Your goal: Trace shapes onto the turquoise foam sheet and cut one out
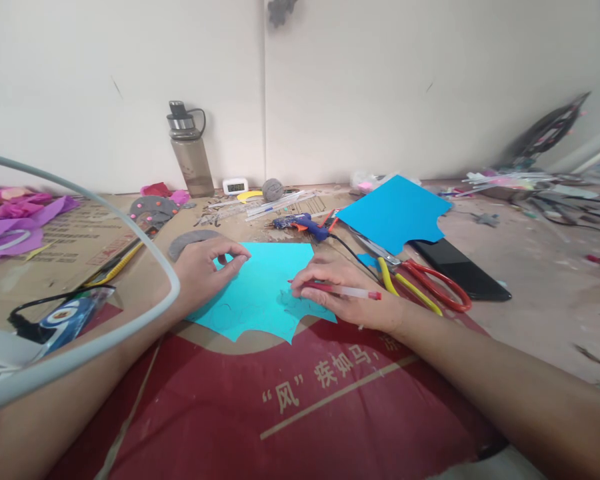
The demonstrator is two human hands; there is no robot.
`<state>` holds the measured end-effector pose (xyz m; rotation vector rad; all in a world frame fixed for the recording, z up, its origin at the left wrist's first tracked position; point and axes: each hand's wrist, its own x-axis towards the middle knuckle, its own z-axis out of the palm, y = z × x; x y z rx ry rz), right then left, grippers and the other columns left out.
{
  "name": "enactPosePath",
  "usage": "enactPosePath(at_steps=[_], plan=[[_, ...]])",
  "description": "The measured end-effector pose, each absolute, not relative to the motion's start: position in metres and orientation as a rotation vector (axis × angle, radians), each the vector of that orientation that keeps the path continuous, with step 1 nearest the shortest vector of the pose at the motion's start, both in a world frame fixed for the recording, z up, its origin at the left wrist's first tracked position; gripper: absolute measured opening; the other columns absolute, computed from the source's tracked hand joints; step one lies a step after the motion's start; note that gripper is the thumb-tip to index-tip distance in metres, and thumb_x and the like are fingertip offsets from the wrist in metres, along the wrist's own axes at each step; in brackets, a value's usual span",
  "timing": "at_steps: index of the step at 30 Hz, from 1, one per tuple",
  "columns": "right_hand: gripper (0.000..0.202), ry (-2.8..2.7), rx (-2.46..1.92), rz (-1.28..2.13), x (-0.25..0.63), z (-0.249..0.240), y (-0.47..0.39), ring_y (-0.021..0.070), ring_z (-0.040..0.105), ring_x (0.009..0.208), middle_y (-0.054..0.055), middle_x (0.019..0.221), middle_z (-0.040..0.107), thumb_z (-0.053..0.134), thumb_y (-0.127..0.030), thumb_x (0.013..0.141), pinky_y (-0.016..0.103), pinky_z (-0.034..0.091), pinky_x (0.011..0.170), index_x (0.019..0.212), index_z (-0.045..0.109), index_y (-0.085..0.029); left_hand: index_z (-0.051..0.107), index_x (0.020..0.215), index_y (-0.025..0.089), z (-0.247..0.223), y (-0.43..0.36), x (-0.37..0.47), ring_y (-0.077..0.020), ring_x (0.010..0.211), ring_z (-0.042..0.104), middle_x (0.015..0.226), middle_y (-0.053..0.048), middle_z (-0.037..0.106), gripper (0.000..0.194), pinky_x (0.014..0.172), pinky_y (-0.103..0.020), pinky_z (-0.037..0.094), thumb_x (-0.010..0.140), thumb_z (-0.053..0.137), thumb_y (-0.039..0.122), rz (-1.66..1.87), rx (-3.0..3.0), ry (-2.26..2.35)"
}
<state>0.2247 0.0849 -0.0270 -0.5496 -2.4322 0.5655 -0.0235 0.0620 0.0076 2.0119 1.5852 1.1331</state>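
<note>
A bright turquoise sheet of paper (260, 280) with a scalloped near edge lies in front of me, with faint curved pencil-like lines along its lower part. My right hand (340, 290) grips a red pen (347, 291) with a clear barrel, its tip at the right part of the sheet. On the sheet's left side rests my left hand (213, 270), fingers curled and thumb close to the index fingertip. Nothing shows between them. Beside my right hand are scissors (420, 277) with red and yellow handles and a blue cut sheet (395, 210).
A black phone (465, 270) lies partly under the blue sheet. Behind the turquoise paper is a blue glue gun (307, 225). A bottle (193, 157) and small clock (235, 186) stand by the wall. A white curved tube (145, 247) crosses the left foreground. Red printed cardboard (220, 407) covers the near table.
</note>
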Motion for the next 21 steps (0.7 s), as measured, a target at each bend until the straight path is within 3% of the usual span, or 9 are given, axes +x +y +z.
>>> enactPosePath(at_steps=[21], plan=[[0.015, -2.404, -0.598, 0.599, 0.2261, -0.0264, 0.0844, 0.0152, 0.060, 0.088, 0.002, 0.093, 0.069, 0.051, -0.030, 0.091, 0.030, 0.045, 0.081, 0.094, 0.064, -0.022, 0.073, 0.074, 0.026, 0.0018, 0.0628, -0.0282, -0.0180, 0.063, 0.055, 0.075, -0.001, 0.071, 0.015, 0.055, -0.026, 0.034, 0.072, 0.060, 0.034, 1.099, 2.182, 1.579]])
